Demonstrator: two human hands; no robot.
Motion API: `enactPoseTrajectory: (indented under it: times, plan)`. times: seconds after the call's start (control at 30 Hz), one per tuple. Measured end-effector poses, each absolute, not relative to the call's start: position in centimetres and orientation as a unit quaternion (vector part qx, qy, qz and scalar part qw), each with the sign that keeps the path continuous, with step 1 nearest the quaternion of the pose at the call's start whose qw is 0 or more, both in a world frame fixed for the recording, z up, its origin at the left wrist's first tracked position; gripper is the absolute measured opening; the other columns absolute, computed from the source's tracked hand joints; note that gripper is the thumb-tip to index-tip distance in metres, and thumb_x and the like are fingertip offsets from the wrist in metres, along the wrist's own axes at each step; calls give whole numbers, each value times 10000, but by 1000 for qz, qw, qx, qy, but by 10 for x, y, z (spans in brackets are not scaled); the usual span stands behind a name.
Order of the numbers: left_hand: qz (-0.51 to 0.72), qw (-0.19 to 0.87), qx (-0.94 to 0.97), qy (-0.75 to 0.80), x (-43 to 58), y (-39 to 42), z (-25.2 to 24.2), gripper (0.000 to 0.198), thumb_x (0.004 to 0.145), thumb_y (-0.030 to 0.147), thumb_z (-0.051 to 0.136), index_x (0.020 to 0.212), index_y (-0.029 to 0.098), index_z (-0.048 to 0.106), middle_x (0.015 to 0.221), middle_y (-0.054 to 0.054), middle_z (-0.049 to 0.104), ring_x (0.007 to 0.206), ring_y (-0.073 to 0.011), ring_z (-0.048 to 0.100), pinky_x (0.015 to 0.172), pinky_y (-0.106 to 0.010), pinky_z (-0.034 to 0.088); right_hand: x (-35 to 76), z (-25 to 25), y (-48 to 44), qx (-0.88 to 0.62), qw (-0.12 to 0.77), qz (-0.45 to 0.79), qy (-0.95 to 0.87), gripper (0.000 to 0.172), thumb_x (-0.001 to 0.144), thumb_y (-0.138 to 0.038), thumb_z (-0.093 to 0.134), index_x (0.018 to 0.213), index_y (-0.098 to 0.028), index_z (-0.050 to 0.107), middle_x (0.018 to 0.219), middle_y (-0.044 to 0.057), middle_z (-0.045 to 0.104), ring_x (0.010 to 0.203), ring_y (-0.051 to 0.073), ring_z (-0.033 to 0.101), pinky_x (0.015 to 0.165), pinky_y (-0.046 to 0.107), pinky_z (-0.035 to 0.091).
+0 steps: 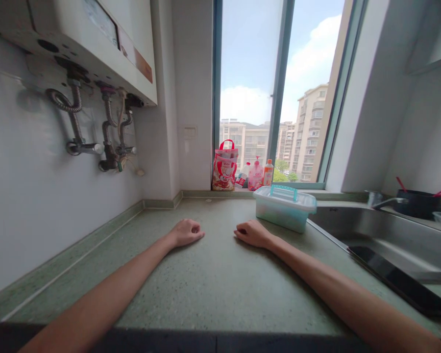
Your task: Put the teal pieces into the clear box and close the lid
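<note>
My left hand (185, 233) rests on the green speckled countertop (209, 284), its fingers curled into a loose fist with nothing seen in them. Across a short gap, my right hand (254, 234) lies on the same surface, likewise curled closed around nothing visible. Just behind and to the right of it stands a pale teal plastic storage box (281, 213) with its lid on and a turquoise handle (283, 192) on top. Neither hand touches the box. What is inside shows only faintly through its walls.
To the right is a steel sink (385, 230) with a faucet (380, 200), a dark board (400, 279) across its near edge and a black pot (417, 203) behind. A red-handled bag (225, 169) and several bottles line the windowsill. A water heater (95, 44) hangs at upper left.
</note>
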State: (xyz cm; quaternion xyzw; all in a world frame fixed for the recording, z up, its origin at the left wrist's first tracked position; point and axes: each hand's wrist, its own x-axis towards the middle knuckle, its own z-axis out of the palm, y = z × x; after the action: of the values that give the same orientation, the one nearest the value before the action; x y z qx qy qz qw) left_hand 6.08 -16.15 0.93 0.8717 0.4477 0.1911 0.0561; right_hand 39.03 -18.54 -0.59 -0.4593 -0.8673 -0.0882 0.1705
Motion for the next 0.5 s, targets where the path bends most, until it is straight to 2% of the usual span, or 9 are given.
enactPoseTrajectory:
  times: [0.1,0.2,0.33,0.5]
  plan:
    - [193,58,872,446,60,-159,7,377,869,506,610,673,187,660,657,0,615,631,-152,529,615,-274,290,398,9,-190,-398,195,-174,-879,243,973,-248,563,807,-217,737,776,54,756,639,170,619,645,293,366]
    - [196,65,872,444,60,-158,6,377,868,511,615,684,187,673,660,-1,622,633,-152,531,615,-272,293,419,39,-197,-346,296,-270,-848,241,968,-184,536,1088,-234,740,1093,77,790,920,223,712,836,328,482]
    - [197,68,872,443,60,-158,6,383,867,515,614,680,187,676,656,-4,625,635,-154,533,614,-274,289,471,78,-204,-398,399,-372,-737,320,927,-186,591,1225,-243,692,1334,93,713,1197,302,634,1052,445,456]
    - [195,61,871,446,60,-157,5,380,867,514,610,687,188,690,665,-8,636,636,-157,540,608,-276,285,551,85,-201,-546,522,-379,-536,470,881,-295,621,1347,-235,613,1513,146,539,1330,379,527,1094,562,416]
